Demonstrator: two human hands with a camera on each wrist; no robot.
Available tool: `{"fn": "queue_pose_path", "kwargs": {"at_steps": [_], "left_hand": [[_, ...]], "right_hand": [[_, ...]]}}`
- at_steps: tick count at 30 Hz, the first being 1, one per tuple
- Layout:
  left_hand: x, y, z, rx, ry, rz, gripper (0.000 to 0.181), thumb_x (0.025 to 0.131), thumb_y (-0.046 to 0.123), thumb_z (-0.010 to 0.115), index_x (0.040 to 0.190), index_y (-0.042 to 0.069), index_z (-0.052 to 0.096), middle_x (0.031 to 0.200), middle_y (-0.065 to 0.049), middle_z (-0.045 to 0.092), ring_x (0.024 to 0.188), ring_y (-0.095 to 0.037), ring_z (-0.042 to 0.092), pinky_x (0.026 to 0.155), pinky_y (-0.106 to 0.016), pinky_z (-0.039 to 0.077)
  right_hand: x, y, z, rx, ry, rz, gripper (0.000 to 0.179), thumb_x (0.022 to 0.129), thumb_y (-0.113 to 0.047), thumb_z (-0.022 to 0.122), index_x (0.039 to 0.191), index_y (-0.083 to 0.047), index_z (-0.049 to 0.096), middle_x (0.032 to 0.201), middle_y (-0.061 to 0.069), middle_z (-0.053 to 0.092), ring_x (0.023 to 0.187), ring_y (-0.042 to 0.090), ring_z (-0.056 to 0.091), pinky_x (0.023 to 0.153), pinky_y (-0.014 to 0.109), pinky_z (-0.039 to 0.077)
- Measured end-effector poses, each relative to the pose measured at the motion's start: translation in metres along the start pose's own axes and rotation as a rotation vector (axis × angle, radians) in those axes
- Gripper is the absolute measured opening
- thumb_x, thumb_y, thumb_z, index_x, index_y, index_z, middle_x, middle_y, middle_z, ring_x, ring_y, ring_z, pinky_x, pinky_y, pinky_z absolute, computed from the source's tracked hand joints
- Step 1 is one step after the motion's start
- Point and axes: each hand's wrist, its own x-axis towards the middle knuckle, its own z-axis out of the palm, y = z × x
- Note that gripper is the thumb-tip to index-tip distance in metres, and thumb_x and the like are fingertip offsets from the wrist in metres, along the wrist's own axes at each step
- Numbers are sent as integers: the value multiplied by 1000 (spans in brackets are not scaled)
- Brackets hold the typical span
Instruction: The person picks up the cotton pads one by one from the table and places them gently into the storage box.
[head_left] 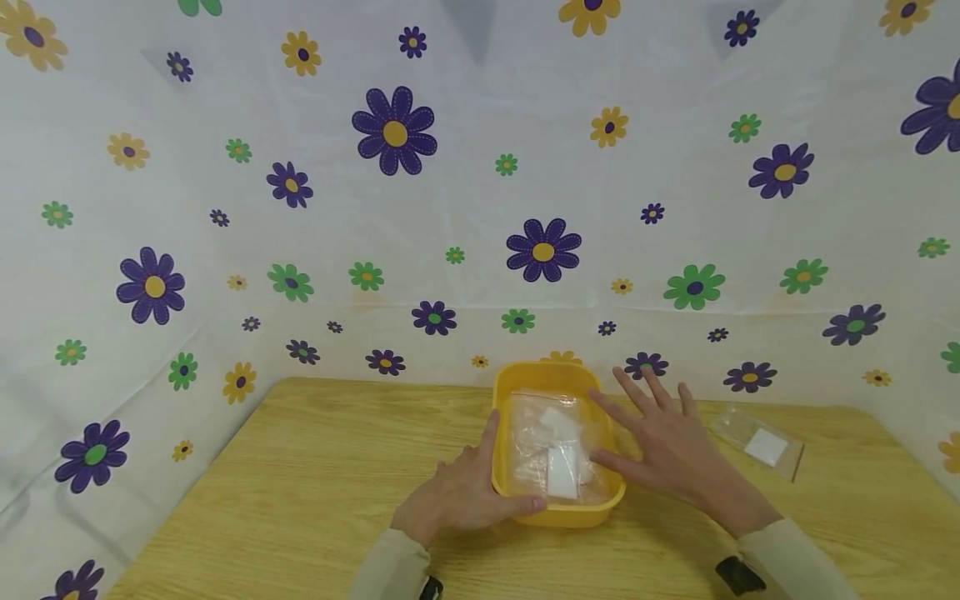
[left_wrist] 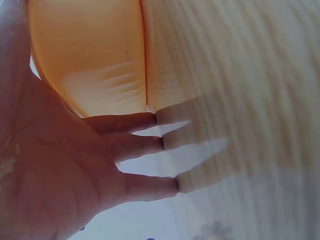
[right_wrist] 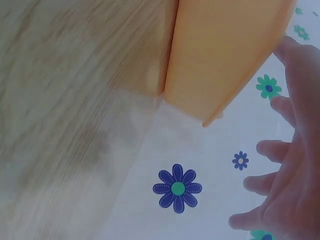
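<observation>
A yellow plastic basin (head_left: 567, 517) stands near the back of the table, holding clear plastic bags (head_left: 525, 433) with white pieces (head_left: 562, 472) in or on them. My left hand (head_left: 467, 492) lies along the basin's left side, its thumb over the near rim. In the left wrist view, the straight fingers of that hand (left_wrist: 60, 160) reach down to the tabletop beside the basin wall (left_wrist: 90, 45). Spread wide, my right hand (head_left: 671, 450) is at the basin's right rim and holds nothing. The right wrist view shows this hand (right_wrist: 295, 170) beside the basin wall (right_wrist: 220, 55).
A flat clear bag (head_left: 787, 458) with a white rectangle (head_left: 766, 447) inside lies on the wooden table (head_left: 315, 475), right of my right hand. A white flower-patterned cloth (head_left: 465, 200) hangs right behind the table and along its sides.
</observation>
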Motion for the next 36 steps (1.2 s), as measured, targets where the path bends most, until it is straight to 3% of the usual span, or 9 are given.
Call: {"fn": "queue_pose_path", "kwargs": {"at_steps": [7, 21, 36], "left_hand": [[-1, 2, -1, -13, 7, 7, 132, 74, 84, 67, 166, 26, -8, 157, -18, 46, 142, -39, 48, 117, -76, 24], [-1, 2, -1, -16, 4, -7, 132, 73, 85, 67, 166, 26, -8, 158, -16, 45, 142, -38, 48, 118, -74, 24], [0, 2, 0, -17, 8, -7, 132, 73, 85, 67, 166, 27, -7, 156, -19, 47, 140, -39, 50, 119, -75, 22]], "right_hand": [[-9, 11, -6, 15, -52, 79, 81, 89, -69, 62, 157, -30, 42, 167, 20, 31, 149, 59, 25, 109, 87, 16], [-29, 40, -8, -52, -62, 145, 89, 88, -73, 59, 160, -28, 35, 165, 23, 31, 146, 59, 28, 106, 89, 16], [-53, 80, -4, -36, -122, 225, 90, 88, -72, 60, 160, -25, 34, 164, 26, 30, 144, 64, 27, 103, 91, 14]]}}
